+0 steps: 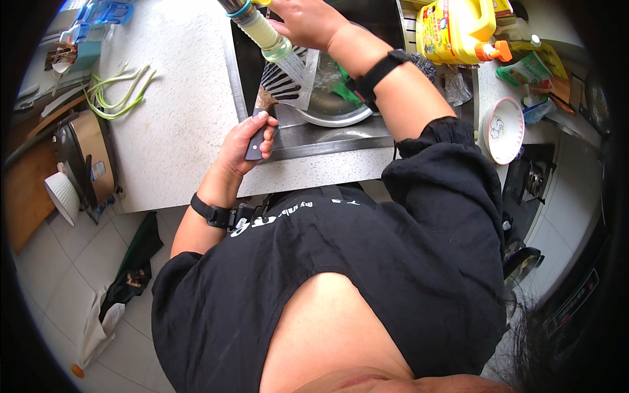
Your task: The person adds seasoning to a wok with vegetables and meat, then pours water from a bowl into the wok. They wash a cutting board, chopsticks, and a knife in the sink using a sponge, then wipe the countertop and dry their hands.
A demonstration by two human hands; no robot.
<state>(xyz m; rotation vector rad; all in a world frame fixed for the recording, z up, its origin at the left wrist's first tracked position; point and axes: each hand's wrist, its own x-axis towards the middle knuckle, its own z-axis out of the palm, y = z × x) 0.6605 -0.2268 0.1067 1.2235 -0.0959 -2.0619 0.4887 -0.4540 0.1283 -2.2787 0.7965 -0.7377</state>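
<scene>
My left hand (pixel 250 137) grips the dark riveted handle of a kitchen cleaver (pixel 280 83). Its wide blade points away from me over the sink (pixel 324 140), with dark stripes fanning out from an ornate bolster. A tap with a ribbed extension nozzle (pixel 260 32) hangs above the blade, and water sprays from it onto the metal. My right hand (pixel 309 22) is beside the nozzle at the top edge of the view. Its fingertips are partly hidden, so what they touch is unclear. Under the blade, a round metal basin (pixel 339 119) holds water and something bright green (pixel 346 91).
Green stalks (pixel 120 93) lie on the speckled counter (pixel 172 123) at left. A yellow detergent jug (pixel 454 32), a steel scourer (pixel 420 66) and a white bowl (pixel 503 130) stand at right. A knife block (pixel 81 54) and cutting boards (pixel 91 152) line the left side.
</scene>
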